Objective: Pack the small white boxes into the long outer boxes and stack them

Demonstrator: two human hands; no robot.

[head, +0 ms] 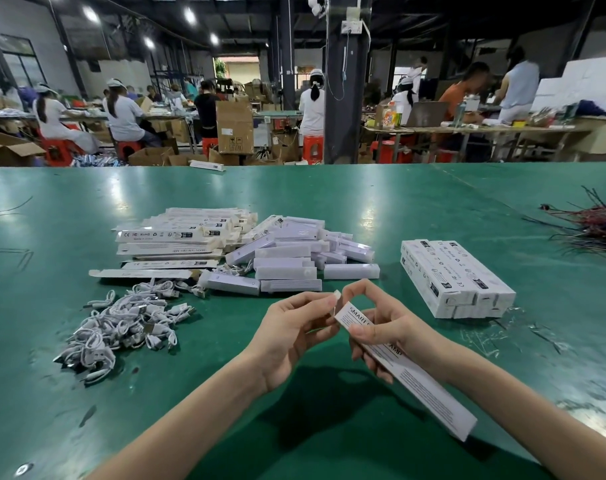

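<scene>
1. Now my right hand (381, 327) grips a long outer box (419, 379) near its far end, and the box slants back along my right forearm, above the green table (329, 188).
2. My left hand (294, 327) pinches the flap at that far end, and the fingertips of both hands meet there.
3. Small white boxes (287, 265) lie heaped straight ahead, flat outer boxes (170, 237) just left of them, and white cables (121, 323) nearer me.
4. Packed boxes (457, 278) sit stacked to the right.

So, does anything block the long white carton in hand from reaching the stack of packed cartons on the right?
Nothing visible does: only green tabletop lies between the long white carton and the stack of packed cartons.
</scene>
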